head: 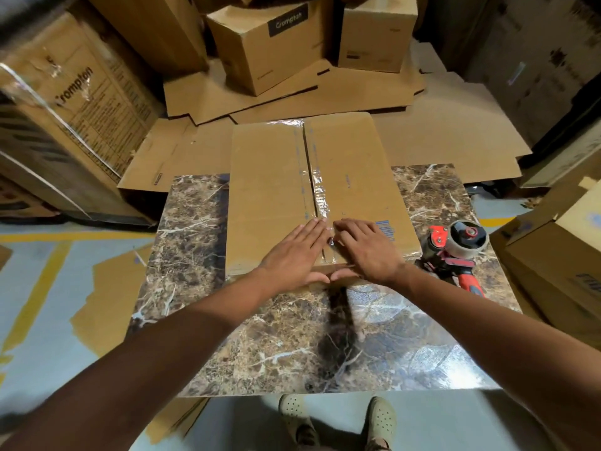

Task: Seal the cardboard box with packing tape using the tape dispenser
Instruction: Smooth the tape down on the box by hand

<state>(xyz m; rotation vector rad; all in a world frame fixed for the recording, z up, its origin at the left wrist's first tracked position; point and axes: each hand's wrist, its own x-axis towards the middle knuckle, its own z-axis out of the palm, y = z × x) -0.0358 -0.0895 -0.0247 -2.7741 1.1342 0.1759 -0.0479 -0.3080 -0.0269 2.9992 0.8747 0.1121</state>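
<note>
Two light perforated shoes (338, 418) are seen on the floor at the near edge of a marble-patterned counter (292, 346). Two bare forearms are stretched over it. The left hand (294, 255) and right hand (367, 247) are laid flat, fingers extended, grasping nothing, pressed on the near end of one cardboard box (270, 196) on either side of its centre seam. One strip of clear packing tape (320, 193) is laid along that seam. One red tape dispenser (455, 252) is set on the counter just beside the box's right near corner. Several more boxes (270, 43) are stacked beyond.
</note>
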